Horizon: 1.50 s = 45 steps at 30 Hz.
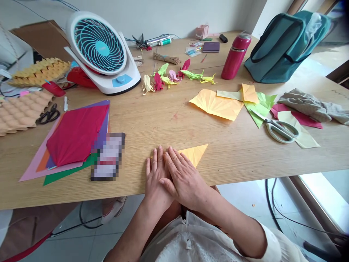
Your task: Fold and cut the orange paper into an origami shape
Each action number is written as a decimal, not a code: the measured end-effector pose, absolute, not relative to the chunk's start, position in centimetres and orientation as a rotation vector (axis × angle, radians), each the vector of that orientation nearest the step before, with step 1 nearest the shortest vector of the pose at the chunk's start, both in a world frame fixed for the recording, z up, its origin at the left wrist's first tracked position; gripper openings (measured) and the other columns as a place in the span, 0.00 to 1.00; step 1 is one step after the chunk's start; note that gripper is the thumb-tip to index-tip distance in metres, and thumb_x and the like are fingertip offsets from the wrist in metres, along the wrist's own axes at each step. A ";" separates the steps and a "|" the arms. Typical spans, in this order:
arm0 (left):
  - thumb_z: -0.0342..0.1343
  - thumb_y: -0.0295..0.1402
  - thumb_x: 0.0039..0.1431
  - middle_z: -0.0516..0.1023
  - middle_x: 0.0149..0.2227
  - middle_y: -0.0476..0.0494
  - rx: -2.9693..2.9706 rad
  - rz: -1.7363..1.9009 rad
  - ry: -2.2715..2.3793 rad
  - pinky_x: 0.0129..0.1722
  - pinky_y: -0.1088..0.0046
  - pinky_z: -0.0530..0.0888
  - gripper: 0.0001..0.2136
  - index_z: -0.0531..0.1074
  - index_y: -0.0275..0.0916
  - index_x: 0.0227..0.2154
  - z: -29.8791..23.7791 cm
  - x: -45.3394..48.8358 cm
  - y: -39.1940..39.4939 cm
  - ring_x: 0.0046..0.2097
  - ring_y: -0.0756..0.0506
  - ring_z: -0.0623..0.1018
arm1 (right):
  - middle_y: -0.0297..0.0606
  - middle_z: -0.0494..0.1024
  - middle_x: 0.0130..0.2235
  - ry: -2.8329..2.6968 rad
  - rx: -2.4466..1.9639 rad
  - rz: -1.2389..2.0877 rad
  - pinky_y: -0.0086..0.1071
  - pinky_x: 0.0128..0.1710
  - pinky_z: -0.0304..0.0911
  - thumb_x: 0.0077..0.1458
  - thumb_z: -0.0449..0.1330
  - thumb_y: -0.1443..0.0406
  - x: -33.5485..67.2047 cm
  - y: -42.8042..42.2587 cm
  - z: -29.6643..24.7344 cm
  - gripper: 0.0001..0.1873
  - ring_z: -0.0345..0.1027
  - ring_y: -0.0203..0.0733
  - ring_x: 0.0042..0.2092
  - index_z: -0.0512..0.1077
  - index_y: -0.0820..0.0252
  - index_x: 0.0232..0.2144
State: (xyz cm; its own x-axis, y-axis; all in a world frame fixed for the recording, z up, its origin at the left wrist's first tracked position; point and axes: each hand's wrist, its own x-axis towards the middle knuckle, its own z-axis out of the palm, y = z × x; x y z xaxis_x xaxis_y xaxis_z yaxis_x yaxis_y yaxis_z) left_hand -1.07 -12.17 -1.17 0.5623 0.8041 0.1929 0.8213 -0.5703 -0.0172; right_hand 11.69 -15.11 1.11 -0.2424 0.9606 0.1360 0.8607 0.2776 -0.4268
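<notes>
A folded piece of yellow-orange paper [196, 154] lies near the table's front edge, its pointed right end showing. Most of its left part is hidden under my hands. My left hand [159, 178] lies flat over the paper's left side, fingers stretched forward. Partly over it, my right hand [183, 174] rests palm down with its fingers extended, pressing toward the paper. The right thumb lies across the back of my left hand. Neither hand grips anything.
At left are stacked coloured papers [79, 134], a phone [109, 156] and a fan [100, 54]. Folded paper figures [174, 75] stand at the back. Scissors [280, 129], paper scraps [218, 103], a red bottle [236, 56] and a teal bag [280, 47] are at right.
</notes>
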 end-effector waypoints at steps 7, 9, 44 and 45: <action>0.44 0.36 0.67 0.50 0.73 0.23 -2.698 -0.153 -1.508 0.69 0.45 0.58 0.32 0.54 0.23 0.70 -0.3 -0.8 -11.9 0.74 0.30 0.54 | 0.54 0.49 0.73 -2.179 -1.704 0.278 0.47 0.73 0.45 0.70 0.49 0.51 14.3 -15.2 -0.2 0.38 0.42 0.52 0.75 0.55 0.74 0.70; 0.44 0.37 0.68 0.50 0.73 0.23 -2.700 -0.152 -1.512 0.69 0.44 0.59 0.32 0.54 0.22 0.69 -0.1 -0.6 -11.9 0.73 0.29 0.55 | 0.54 0.49 0.73 -2.185 -1.740 0.213 0.47 0.73 0.46 0.71 0.48 0.52 15.3 -15.2 -0.4 0.37 0.42 0.52 0.75 0.56 0.76 0.70; 0.49 0.34 0.67 0.55 0.73 0.31 -2.911 -0.171 -1.346 0.66 0.40 0.62 0.26 0.62 0.38 0.68 0.6 -1.8 -9.9 0.73 0.29 0.54 | 0.46 0.76 0.43 -2.123 -2.059 0.064 0.45 0.49 0.64 0.59 0.65 0.54 18.2 -13.9 3.5 0.15 0.70 0.53 0.45 0.72 0.59 0.40; 0.51 0.33 0.66 0.55 0.73 0.32 -2.954 -0.156 -1.311 0.67 0.42 0.61 0.26 0.64 0.40 0.67 1.1 -1.4 -9.5 0.74 0.29 0.53 | 0.46 0.76 0.43 -2.141 -2.073 0.092 0.44 0.48 0.65 0.59 0.65 0.54 18.2 -13.8 3.7 0.16 0.70 0.53 0.45 0.72 0.59 0.41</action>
State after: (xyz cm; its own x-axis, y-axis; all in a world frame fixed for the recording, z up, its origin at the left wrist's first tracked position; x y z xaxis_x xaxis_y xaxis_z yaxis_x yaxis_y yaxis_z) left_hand -1.42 -9.47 1.08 0.6680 0.7425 0.0496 0.7335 -0.6681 0.1247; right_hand 18.18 -13.83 3.68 -0.0264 0.9971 0.0717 0.9873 0.0372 -0.1545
